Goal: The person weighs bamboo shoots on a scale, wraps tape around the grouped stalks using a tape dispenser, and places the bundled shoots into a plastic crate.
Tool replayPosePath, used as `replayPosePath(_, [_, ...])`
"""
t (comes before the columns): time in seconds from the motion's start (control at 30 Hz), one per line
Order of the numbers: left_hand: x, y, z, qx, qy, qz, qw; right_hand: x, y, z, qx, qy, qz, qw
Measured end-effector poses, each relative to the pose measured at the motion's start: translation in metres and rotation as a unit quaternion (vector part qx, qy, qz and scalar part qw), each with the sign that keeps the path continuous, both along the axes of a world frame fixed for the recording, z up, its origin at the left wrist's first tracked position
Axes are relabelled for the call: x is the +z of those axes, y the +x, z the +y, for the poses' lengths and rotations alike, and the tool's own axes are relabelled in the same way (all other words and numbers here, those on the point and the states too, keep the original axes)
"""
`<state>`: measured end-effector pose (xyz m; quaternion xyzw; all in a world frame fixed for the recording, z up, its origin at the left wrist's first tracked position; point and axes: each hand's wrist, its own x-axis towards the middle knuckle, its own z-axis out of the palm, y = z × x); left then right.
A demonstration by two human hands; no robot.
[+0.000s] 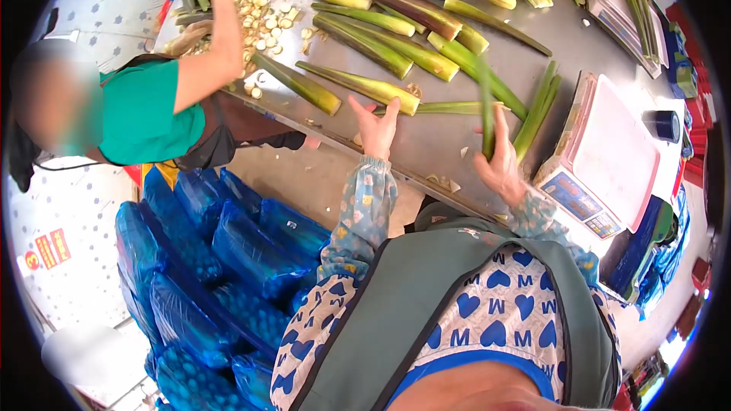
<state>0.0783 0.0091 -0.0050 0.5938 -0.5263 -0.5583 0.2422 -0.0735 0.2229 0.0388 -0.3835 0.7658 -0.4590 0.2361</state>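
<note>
My left hand is at the near edge of the metal table, palm up with its fingers apart. Its fingertips are close to the thick end of a green stalk, which looks like a water bamboo shoot; whether they touch I cannot tell. In my right hand is a narrow green stalk, upright and blurred by motion. Just right of that hand lie trimmed green stalks. A thin stalk stretches between my hands, and a thicker shoot lies to the left.
Many shoots lie across the metal table, with pale cut pieces heaped behind. A digital scale stands at right. A co-worker in a green shirt reaches over from the left. Filled blue bags crowd the floor.
</note>
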Motion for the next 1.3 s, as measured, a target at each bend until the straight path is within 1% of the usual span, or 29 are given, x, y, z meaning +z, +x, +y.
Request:
replayPosePath(0.07, [-0.004, -0.008, -0.012, -0.011, 0.019, 0.006, 1.000, 0.007, -0.016, -0.045, 0.054, 0.019, 0.143, 0.988])
replayPosePath(0.13, [-0.016, -0.013, -0.023, -0.001, -0.028, 0.062, 0.998, 0.015, -0.025, -0.097, 0.040, 0.001, 0.171, 0.984])
replayPosePath(0.23, [-0.005, -0.016, -0.033, -0.021, 0.012, 0.047, 0.999, 0.017, -0.036, -0.170, 0.070, -0.033, 0.265, 0.961])
replayPosePath(0.3, [-0.014, -0.017, -0.036, 0.000, -0.013, 0.048, 0.999, 0.009, -0.040, -0.200, 0.136, 0.111, 0.304, 0.936])
replayPosePath(0.33, [-0.018, -0.018, -0.036, 0.017, -0.036, 0.053, 0.998, -0.010, -0.040, -0.208, 0.130, 0.162, 0.334, 0.919])
replayPosePath(0.37, [-0.013, -0.019, -0.036, 0.048, -0.044, 0.078, 0.995, -0.013, -0.040, -0.210, 0.125, 0.163, 0.333, 0.920])
replayPosePath(0.4, [-0.007, -0.021, -0.038, 0.077, -0.052, 0.105, 0.990, -0.015, -0.041, -0.213, 0.136, 0.199, 0.342, 0.908])
replayPosePath(0.43, [-0.010, -0.020, -0.044, 0.091, -0.095, 0.074, 0.989, -0.018, -0.042, -0.214, 0.146, 0.237, 0.350, 0.895])
replayPosePath(0.5, [-0.005, -0.030, -0.061, 0.065, -0.111, 0.053, 0.990, -0.019, -0.042, -0.214, 0.157, 0.233, 0.312, 0.908])
replayPosePath(0.53, [-0.004, -0.036, -0.072, 0.033, -0.112, -0.012, 0.993, -0.015, -0.040, -0.211, 0.169, 0.241, 0.293, 0.909])
replayPosePath(0.57, [-0.005, -0.039, -0.080, 0.036, -0.103, -0.047, 0.993, -0.005, -0.036, -0.208, 0.177, 0.219, 0.274, 0.920])
replayPosePath(0.6, [-0.006, -0.044, -0.086, 0.034, -0.093, -0.079, 0.992, 0.006, -0.034, -0.204, 0.192, 0.242, 0.170, 0.936])
replayPosePath(0.63, [-0.014, -0.047, -0.088, 0.083, -0.045, 0.092, 0.991, 0.001, -0.033, -0.199, 0.202, 0.207, 0.115, 0.950])
replayPosePath(0.67, [-0.002, -0.047, -0.083, 0.077, -0.006, 0.210, 0.975, -0.013, -0.030, -0.193, 0.197, 0.167, 0.074, 0.963])
replayPosePath(0.7, [-0.008, -0.039, -0.084, 0.038, 0.054, 0.288, 0.955, -0.026, -0.027, -0.186, 0.200, 0.078, 0.041, 0.976])
replayPosePath(0.73, [-0.008, -0.028, -0.081, -0.004, 0.124, 0.297, 0.947, -0.018, -0.020, -0.180, 0.198, 0.110, 0.002, 0.974])
replayPosePath(0.77, [0.010, -0.020, -0.072, -0.099, 0.211, 0.371, 0.899, -0.015, -0.012, -0.166, 0.197, 0.067, -0.022, 0.978])
replayPosePath(0.83, [0.042, -0.007, -0.030, -0.087, 0.152, 0.357, 0.918, 0.007, 0.010, -0.137, 0.171, 0.059, -0.060, 0.982])
replayPosePath(0.87, [0.039, 0.004, -0.024, -0.097, 0.130, 0.324, 0.932, 0.020, 0.016, -0.119, 0.165, 0.059, -0.071, 0.982])
replayPosePath(0.93, [0.080, 0.000, 0.015, -0.135, 0.085, 0.315, 0.936, 0.026, 0.023, -0.085, 0.164, 0.050, -0.093, 0.981])
replayPosePath(0.97, [0.070, -0.006, 0.031, -0.164, 0.085, 0.330, 0.926, 0.029, 0.006, -0.054, 0.171, 0.045, -0.107, 0.978])
replayPosePath(1.0, [0.078, -0.003, 0.028, -0.181, 0.070, 0.320, 0.927, 0.042, 0.007, -0.047, 0.166, 0.051, -0.129, 0.976])
replayPosePath(1.03, [0.086, -0.009, 0.041, -0.199, 0.049, 0.308, 0.929, 0.043, 0.003, -0.028, 0.151, 0.024, -0.118, 0.981])
replayPosePath(1.1, [0.108, -0.036, 0.065, -0.271, 0.046, 0.306, 0.912, 0.064, -0.014, 0.012, 0.101, 0.011, -0.139, 0.985])
replayPosePath(1.17, [0.122, -0.068, 0.081, -0.316, 0.071, 0.326, 0.888, 0.091, -0.032, 0.042, 0.051, 0.018, -0.133, 0.990])
replayPosePath(1.2, [0.120, -0.106, 0.125, -0.335, 0.058, 0.323, 0.883, 0.095, -0.063, 0.091, 0.025, 0.027, -0.113, 0.993])
replayPosePath(1.23, [0.126, -0.129, 0.136, -0.363, 0.045, 0.338, 0.867, 0.089, -0.076, 0.106, 0.002, -0.044, -0.088, 0.995])
replayPosePath(1.27, [0.132, -0.152, 0.148, -0.392, 0.052, 0.355, 0.847, 0.095, -0.094, 0.122, -0.025, -0.002, -0.050, 0.998])
replayPosePath(1.3, [0.136, -0.170, 0.149, -0.400, 0.088, 0.362, 0.837, 0.096, -0.108, 0.129, -0.042, -0.107, -0.016, 0.993])
